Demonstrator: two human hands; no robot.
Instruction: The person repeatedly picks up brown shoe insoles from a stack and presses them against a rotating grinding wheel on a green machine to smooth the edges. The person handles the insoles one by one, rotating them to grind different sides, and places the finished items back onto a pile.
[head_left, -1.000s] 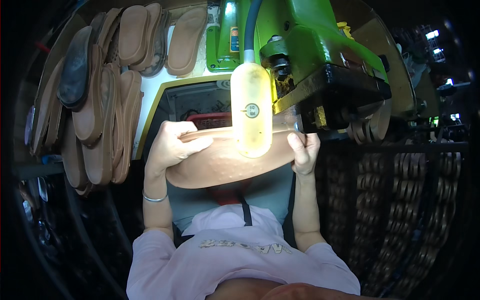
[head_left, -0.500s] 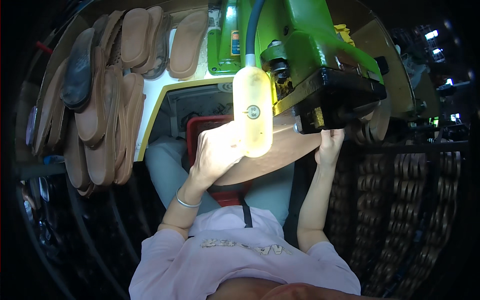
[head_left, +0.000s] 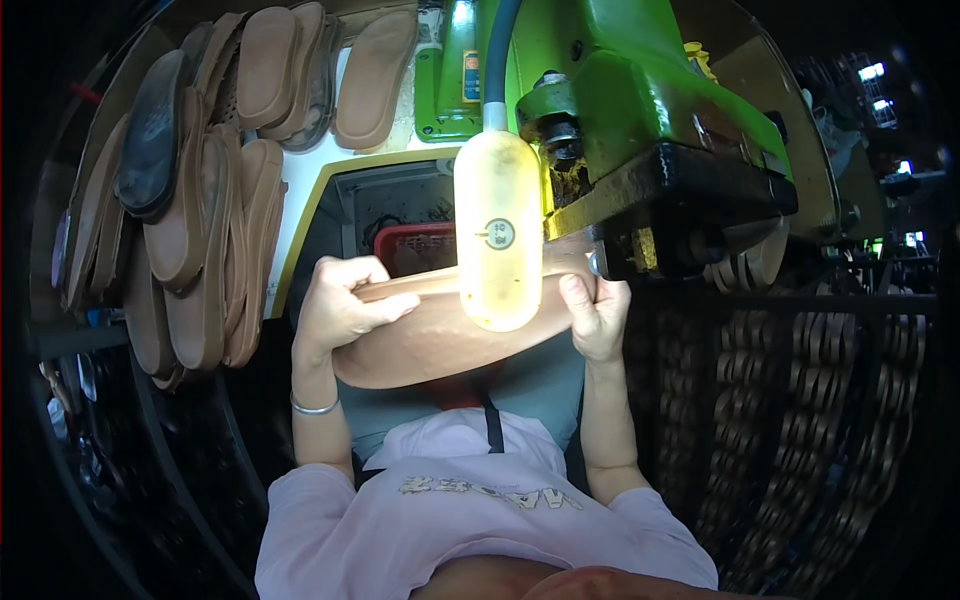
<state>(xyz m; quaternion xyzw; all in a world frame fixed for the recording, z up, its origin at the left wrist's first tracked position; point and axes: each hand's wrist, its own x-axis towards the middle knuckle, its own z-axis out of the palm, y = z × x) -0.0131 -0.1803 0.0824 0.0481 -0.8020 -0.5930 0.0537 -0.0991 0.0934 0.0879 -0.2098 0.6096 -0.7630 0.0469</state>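
Both my hands grip a tan shoe sole (head_left: 425, 345), held over my lap with its broad face tilted toward me. My left hand (head_left: 335, 305) pinches its left end between thumb and fingers. At the other end, my right hand (head_left: 598, 315) clasps the edge, thumb on the near face, close under the black head (head_left: 680, 200) of a green machine (head_left: 640, 90). A glowing oval lamp (head_left: 500, 270) on a dark flexible neck hangs in front and hides the sole's middle. Whether the sole touches the machine cannot be made out.
Several tan soles (head_left: 205, 280) are piled on the bench at the left, with a dark one (head_left: 152, 140) on top. Behind the sole is a red basket (head_left: 405, 238). More soles (head_left: 765, 255) stand right of the machine head. Racks of soles (head_left: 830, 400) fill the right side.
The sole has moved left, away from beneath the machine head. My left hand has shifted left and now shows its thumb on the sole; my right hand has come left and slightly down.
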